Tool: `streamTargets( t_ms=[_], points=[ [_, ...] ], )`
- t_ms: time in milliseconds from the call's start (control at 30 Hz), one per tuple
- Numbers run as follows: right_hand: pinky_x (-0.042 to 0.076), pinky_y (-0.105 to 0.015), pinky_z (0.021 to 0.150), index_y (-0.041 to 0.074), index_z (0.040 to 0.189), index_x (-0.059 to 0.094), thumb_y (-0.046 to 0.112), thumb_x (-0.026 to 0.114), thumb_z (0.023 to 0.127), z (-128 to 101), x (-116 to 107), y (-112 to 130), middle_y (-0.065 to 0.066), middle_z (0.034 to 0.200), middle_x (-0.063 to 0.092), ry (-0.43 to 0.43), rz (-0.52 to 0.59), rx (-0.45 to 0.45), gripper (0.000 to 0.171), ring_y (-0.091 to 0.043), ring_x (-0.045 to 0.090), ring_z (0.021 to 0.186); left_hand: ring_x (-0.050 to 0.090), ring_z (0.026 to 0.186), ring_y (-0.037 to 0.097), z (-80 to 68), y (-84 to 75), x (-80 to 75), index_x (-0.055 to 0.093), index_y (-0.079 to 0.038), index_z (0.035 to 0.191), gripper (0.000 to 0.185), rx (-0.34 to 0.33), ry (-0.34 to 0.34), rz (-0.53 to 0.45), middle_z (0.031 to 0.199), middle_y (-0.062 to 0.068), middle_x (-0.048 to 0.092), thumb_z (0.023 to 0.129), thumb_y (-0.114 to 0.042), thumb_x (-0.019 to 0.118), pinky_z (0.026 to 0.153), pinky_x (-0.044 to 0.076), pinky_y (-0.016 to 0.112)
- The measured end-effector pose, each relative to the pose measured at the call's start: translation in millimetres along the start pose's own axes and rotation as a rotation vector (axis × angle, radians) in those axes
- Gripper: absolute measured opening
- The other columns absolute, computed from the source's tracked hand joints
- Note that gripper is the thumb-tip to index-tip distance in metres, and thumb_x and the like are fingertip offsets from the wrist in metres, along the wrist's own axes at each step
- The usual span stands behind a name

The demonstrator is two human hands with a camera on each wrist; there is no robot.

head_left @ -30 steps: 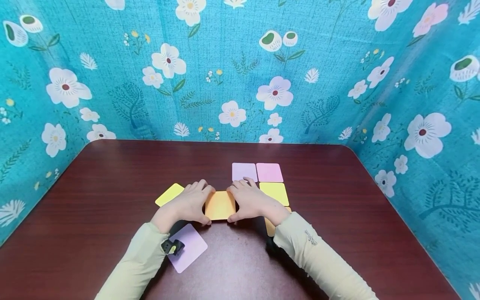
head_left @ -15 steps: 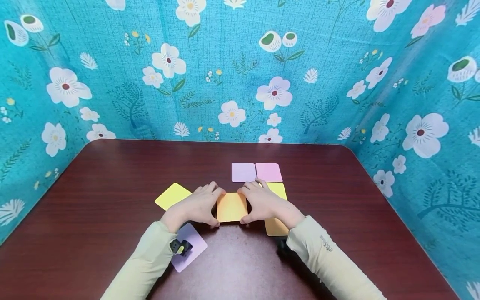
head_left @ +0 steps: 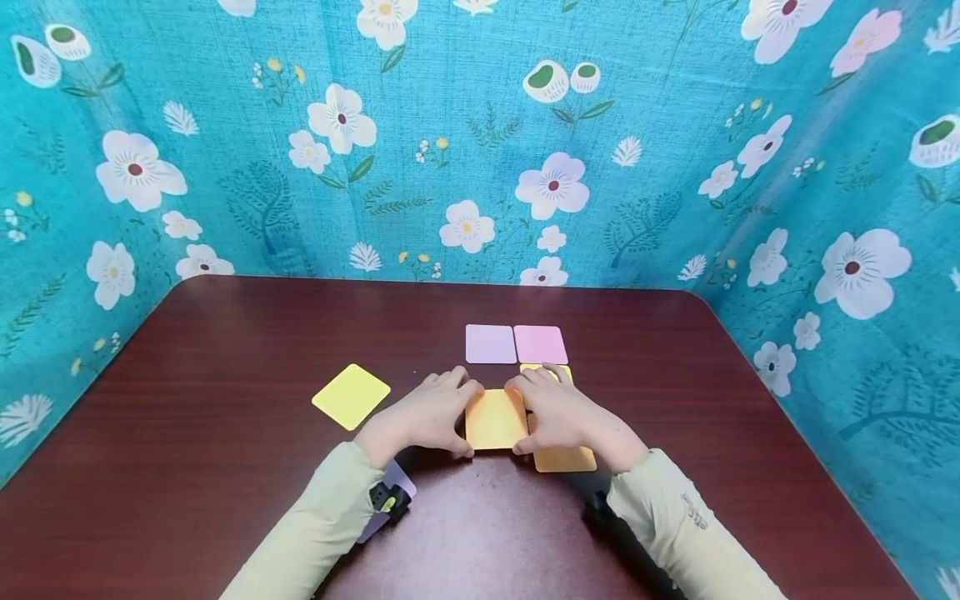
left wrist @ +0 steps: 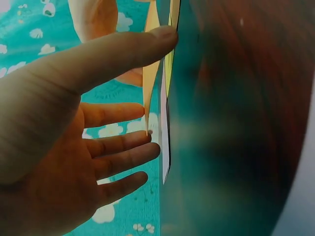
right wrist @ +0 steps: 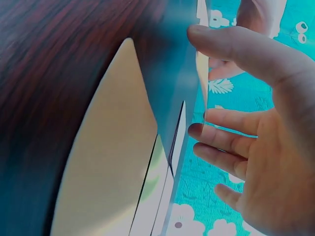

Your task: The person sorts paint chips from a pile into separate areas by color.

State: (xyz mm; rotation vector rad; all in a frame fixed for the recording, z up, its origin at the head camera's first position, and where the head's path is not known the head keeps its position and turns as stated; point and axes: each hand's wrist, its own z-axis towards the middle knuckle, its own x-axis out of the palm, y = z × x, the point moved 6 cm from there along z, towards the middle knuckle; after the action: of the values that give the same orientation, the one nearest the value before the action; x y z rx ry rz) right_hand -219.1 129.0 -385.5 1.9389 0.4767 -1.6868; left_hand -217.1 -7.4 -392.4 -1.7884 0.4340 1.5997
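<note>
The orange card (head_left: pixel 496 419) hangs over the counter (head_left: pixel 225 358), held by its side edges between the left hand (head_left: pixel 429 414) and the right hand (head_left: pixel 566 417). On each hand the fingers are spread wide from the thumb, pinching an edge near its two corners, probably to keep the thin card level and its face uncovered. From here it sits nearer me than the lavender card (head_left: pixel 491 344), which lies beside a pink card (head_left: pixel 541 344); a yellow card (head_left: pixel 536 367), partly hidden, and a second orange card (head_left: pixel 565 460) run down from there, seemingly lined up on purpose. Leftward, a loose yellow card (head_left: pixel 351 397) and a purple card (head_left: pixel 401 477) lie askew, apparently just set aside.
</note>
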Motion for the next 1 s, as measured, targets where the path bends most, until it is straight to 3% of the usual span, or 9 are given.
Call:
streamTargets(
  t_ms=[333,567,800,1000],
  points=[
    [0.02,-0.053,0.102,0.01,0.116,0.052,0.044,0.079,0.058,-25,1,-16,-0.001,0.11,0.055,-0.05,-0.017,0.008,0.073,-0.021,0.046,0.109,0.044,0.088,0.015,12.3,-24.3,6.2,0.052,-0.016,0.109,0.063,0.039,0.013,0.058,0.095,-0.001,0.042,0.06,-0.046,0.078,0.079,0.035,0.03],
    [0.018,-0.052,0.101,0.007,0.12,0.049,0.038,0.082,0.056,-41,1,-29,0.0,0.107,0.056,-0.06,0.05,0.053,0.079,-0.019,0.049,0.104,0.046,0.085,0.014,22.1,-39.2,12.8,0.053,-0.018,0.106,0.059,0.055,0.008,0.126,0.094,-0.001,0.044,0.062,-0.05,0.075,0.077,0.035,0.029],
    [0.018,-0.053,0.1,0.01,0.111,0.054,0.037,0.082,0.054,-52,1,-38,0.0,0.106,0.057,-0.054,0.056,0.065,0.069,-0.023,0.048,0.107,0.047,0.084,0.012,28.2,-52.4,19.3,0.055,-0.02,0.107,0.059,0.075,0.003,0.151,0.096,-0.001,0.045,0.063,-0.053,0.074,0.073,0.034,0.026],
    [0.023,-0.054,0.096,0.009,0.107,0.054,0.038,0.082,0.053,-57,5,-41,-0.002,0.103,0.053,-0.056,0.046,0.051,0.068,-0.023,0.048,0.1,0.048,0.083,0.013,32.5,-59.3,22.4,0.055,-0.02,0.104,0.057,0.079,-0.003,0.162,0.095,-0.001,0.045,0.062,-0.053,0.074,0.073,0.034,0.026]
  ],
)
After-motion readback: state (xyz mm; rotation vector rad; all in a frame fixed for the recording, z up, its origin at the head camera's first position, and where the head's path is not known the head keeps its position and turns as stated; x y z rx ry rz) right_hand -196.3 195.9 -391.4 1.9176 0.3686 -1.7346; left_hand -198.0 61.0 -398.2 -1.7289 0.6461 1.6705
